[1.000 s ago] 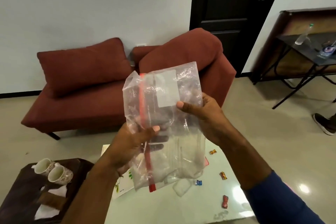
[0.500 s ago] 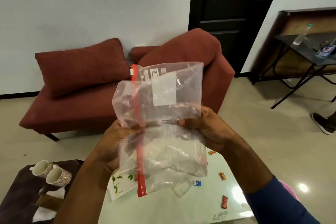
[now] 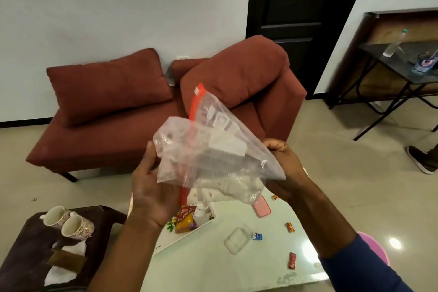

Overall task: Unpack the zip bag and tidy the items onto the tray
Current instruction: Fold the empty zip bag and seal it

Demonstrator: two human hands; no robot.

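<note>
Mugs (image 3: pixel 71 221): two patterned mugs are lying on their sides on a dark side table (image 3: pixel 28 239), well to the left of and below the left hand.
Sofa (image 3: pixel 147 111): a red sofa is standing beyond both hands, against the white wall.
Left hand (image 3: pixel 151 187): it is holding the left side of the bag, palm turned up, thumb lying along the bag's left edge, fingers hidden behind the plastic.
Zip bag (image 3: pixel 213 154): clear, crumpled plastic with a red zip strip is hanging in the air between the two hands, above the table; the strip is running from the top down behind the left hand.
Tray (image 3: pixel 189 230): a white tray is sitting just below the left hand on the glass table (image 3: pixel 213 268), carrying a red and yellow snack packet (image 3: pixel 186 219).
Clear container (image 3: pixel 237 240): it is resting on the table below the bag, between the forearms, beside a small blue sweet (image 3: pixel 257 236).
Pink case (image 3: pixel 261 206): it is lying on the table just under the bag's lower right corner.
Right hand (image 3: pixel 284 168): its fingers are curling round the bag's right end, gripping it.
Wrapped sweets (image 3: pixel 292 260): red pieces are lying scattered on the table under the right forearm.
</note>
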